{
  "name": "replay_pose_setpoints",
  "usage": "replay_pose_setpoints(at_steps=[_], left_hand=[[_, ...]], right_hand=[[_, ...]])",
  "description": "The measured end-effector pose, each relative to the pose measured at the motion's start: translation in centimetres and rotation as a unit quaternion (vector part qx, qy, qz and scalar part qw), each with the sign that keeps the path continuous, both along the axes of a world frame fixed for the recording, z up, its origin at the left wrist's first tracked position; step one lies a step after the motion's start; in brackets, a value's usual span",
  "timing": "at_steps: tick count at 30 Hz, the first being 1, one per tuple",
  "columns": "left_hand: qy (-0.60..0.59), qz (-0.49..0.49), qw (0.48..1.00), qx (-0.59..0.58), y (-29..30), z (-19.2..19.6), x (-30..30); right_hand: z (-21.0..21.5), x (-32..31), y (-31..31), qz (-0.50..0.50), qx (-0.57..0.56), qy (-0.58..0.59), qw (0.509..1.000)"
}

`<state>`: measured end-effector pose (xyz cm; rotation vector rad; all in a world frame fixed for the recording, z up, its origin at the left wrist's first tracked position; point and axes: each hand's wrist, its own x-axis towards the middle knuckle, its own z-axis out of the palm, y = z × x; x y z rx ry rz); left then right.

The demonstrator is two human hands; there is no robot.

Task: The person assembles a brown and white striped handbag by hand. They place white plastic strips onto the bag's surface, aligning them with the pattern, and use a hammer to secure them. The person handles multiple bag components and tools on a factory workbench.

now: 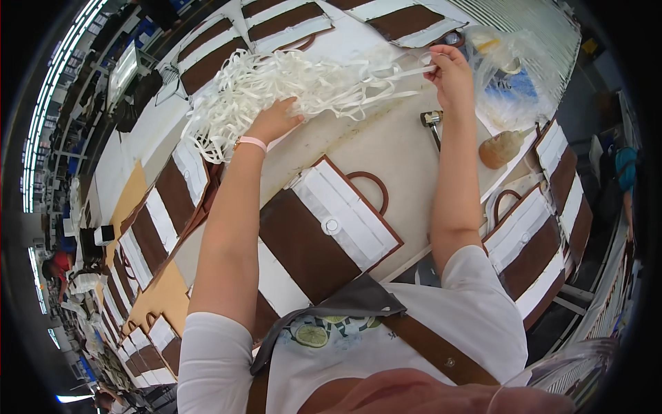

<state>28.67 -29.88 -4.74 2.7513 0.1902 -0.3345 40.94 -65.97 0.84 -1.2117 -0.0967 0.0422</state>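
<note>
A tangled heap of narrow white strips (276,79) lies across the far side of the worktable (407,148). Pinched in my right hand (452,74), at the heap's right end, are the ends of some strips, drawn out to the right. My left hand (276,121) rests on the near edge of the heap, fingers stretched and thumb apart; some fingertips are lost among the strips. Between my forearms lies a brown and white handbag (331,224) with a brown loop handle and a round mark on its white part.
By my right forearm lies a hammer (431,119). Right of it stand a tan, cloudy container (501,148) and a clear plastic bag (510,76). More brown and white bags lie at the right (527,241), left (165,207) and far edge (286,24).
</note>
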Motion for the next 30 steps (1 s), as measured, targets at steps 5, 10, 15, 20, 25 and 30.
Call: replay_pose_setpoints(at_steps=[5,10,15,20,25,30], left_hand=[[-0.013,0.013,0.999,-0.026,0.3,-0.3,0.3],[-0.03,0.016,0.998,-0.046,1.0,-0.8,-0.2],[-0.03,0.023,0.998,-0.051,0.9,-0.5,-0.8],[0.011,0.009,1.0,-0.026,-1.3,0.7,-0.3],[-0.004,0.021,0.999,0.045,-1.5,-0.9,-0.8],[-0.01,0.013,0.999,0.027,-1.0,-1.6,-0.4]], right_hand=[[2.4,-2.1,1.0,-0.088,0.061,-0.125,0.986],[5.2,-4.6,0.5,-0.205,0.053,-0.222,0.952],[7.3,-7.6,1.4,-0.253,0.05,-0.284,0.923],[5.9,-5.1,-0.8,-0.323,-0.048,-0.259,0.909],[2.9,-3.1,-1.4,-0.461,-0.438,-0.373,0.675],[-0.4,-5.2,3.9,-0.011,-0.443,-0.353,0.824]])
